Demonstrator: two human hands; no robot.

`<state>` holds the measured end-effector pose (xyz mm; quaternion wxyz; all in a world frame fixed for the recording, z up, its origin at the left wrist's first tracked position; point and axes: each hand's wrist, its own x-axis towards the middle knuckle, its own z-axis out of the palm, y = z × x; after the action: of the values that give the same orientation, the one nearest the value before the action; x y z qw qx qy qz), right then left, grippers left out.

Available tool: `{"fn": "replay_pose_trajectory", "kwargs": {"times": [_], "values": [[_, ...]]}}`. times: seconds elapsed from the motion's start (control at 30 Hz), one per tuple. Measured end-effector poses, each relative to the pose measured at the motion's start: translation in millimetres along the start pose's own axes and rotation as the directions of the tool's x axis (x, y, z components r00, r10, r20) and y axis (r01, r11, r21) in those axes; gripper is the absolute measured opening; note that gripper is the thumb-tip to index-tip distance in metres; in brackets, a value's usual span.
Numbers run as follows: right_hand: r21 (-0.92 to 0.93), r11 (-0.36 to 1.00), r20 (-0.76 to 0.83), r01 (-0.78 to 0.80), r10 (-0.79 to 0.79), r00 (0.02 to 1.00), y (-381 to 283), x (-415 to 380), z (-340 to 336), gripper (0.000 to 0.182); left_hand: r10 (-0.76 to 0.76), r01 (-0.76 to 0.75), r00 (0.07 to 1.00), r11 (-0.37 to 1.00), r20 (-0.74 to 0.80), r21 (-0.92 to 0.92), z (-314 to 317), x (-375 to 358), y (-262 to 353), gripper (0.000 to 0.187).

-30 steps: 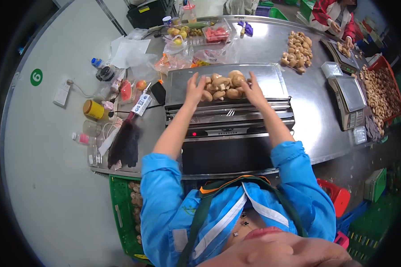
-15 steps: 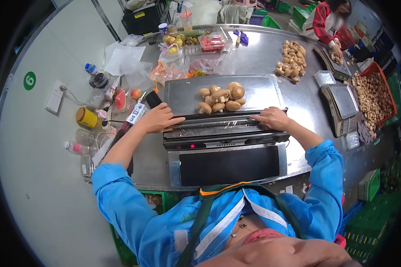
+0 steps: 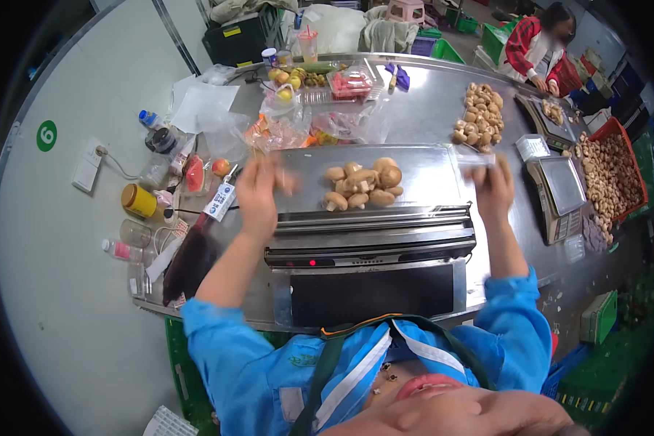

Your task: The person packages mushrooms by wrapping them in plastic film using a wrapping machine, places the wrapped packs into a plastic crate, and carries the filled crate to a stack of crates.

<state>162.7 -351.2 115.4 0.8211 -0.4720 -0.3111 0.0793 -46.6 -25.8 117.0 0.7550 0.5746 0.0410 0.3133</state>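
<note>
Both of my hands are raised at the sides of a metal plate, smeared by motion. My left hand [image 3: 261, 187] is closed at the plate's left edge, and my right hand [image 3: 493, 185] is closed at its right edge. A pale, see-through strip of plastic film [image 3: 478, 159] shows at the right fingers; between the hands the film is hardly visible. On the plate [image 3: 298, 174], between my hands, sits a heap of brown mushrooms [image 3: 363, 183]. Nearer me is the film wrapping machine [image 3: 370, 243] with a red light, and in front of it a dark flat pad [image 3: 370, 298].
Another mushroom heap [image 3: 479, 116] lies at the back right. Beyond it stand scales [image 3: 559, 185] and a red crate of mushrooms [image 3: 618, 171]. Fruit and bags [image 3: 298, 123] lie behind the plate; bottles and jars [image 3: 142, 200] line the left wall. A person [image 3: 538, 51] works at the far right.
My hands have gone from the film at the machine's rear bar up and away from me, to either side of the mushrooms. The view has shifted slightly; the mushrooms stay on the plate.
</note>
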Motion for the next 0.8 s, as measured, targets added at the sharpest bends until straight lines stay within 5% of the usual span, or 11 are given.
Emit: {"fn": "replay_pose_trajectory", "kwargs": {"times": [0.1, 0.17, 0.2, 0.23, 0.27, 0.37, 0.43, 0.57, 0.63, 0.73, 0.8], "values": [[-0.05, 0.999, -0.128, -0.013, 0.007, 0.992, 71, 93, 28, 0.019, 0.154, -0.143, 0.965, 0.988, -0.214, 0.067, 30, 89, -56, 0.019], [-0.454, 0.891, 0.11, -0.005, 0.062, 0.992, 170, 108, -4, 0.025, 0.139, -0.105, 0.99, 0.559, 0.031, 0.823, -7, 112, -139, 0.018], [-0.642, 0.763, 0.303, 0.077, 0.16, 0.939, 199, 109, -19, 0.027, 0.137, -0.244, 0.97, 0.517, 0.202, 0.82, -20, 106, -174, 0.018], [-0.96, 0.277, 0.174, 0.038, 0.483, 0.858, 173, 85, 14, 0.028, 0.125, -0.379, 0.923, 0.473, 0.365, 0.795, -28, 90, -193, 0.018], [-0.802, 0.499, 0.483, 0.328, 0.22, 0.848, 203, 72, -6, 0.025, 0.097, -0.392, 0.912, 0.493, 0.399, 0.776, -30, 87, -193, 0.018], [-0.825, 0.263, 0.545, 0.501, 0.13, 0.829, 186, 55, -8, 0.025, 0.009, -0.391, 0.89, 0.527, 0.455, 0.754, -40, 87, -180, 0.019], [-0.803, 0.534, 0.465, 0.264, 0.285, 0.838, 178, 47, -8, 0.025, -0.05, -0.375, 0.878, 0.547, 0.477, 0.748, -40, 77, -172, 0.019], [-0.756, 0.635, 0.228, -0.161, 0.486, 0.844, 156, 22, 4, 0.024, -0.206, -0.114, 0.903, 0.732, 0.378, 0.672, -35, 54, -154, 0.022], [-0.654, 0.742, 0.279, -0.147, 0.417, 0.865, 149, 1, 3, 0.027, -0.494, 0.421, 0.813, 0.864, 0.307, 0.275, -24, 31, -130, 0.025], [-0.47, 0.79, 0.254, -0.395, 0.549, 0.796, 140, -20, -3, 0.031, -0.549, 0.266, 0.762, 0.749, 0.343, 0.607, -44, 9, -129, 0.032], [-0.624, 0.748, 0.295, -0.225, 0.492, 0.819, 115, -30, 3, 0.032, -0.421, 0.033, 0.811, 0.727, 0.407, 0.686, -48, 0, -124, 0.035]]}}
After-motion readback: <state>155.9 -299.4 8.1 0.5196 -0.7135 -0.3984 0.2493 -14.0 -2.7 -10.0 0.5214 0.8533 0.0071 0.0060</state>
